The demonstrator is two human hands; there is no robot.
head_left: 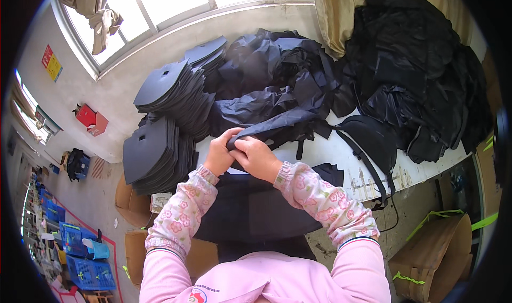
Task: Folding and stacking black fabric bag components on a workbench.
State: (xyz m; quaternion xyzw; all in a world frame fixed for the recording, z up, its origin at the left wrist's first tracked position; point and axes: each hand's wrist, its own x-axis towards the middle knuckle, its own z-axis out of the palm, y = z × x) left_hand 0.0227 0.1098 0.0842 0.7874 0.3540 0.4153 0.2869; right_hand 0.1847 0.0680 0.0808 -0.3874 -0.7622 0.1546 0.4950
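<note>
Close together over the front of the white table, my left hand and my right hand both grip the edge of a dark navy fabric piece. Its far part stretches up to the right, onto a heap of crumpled dark fabric. The fingers are closed on the cloth, and part of the gripped edge is hidden behind them. Beneath my forearms, a black cloth hangs at the table's front. Right of my hands lies a small black backpack with its straps trailing over the edge.
Stacks of dark flat panels with small slots stand at the table's left. A tall pile of black fabric or bags fills the right end. Cardboard boxes sit on the floor on both sides. Blue plastic baskets are at far left.
</note>
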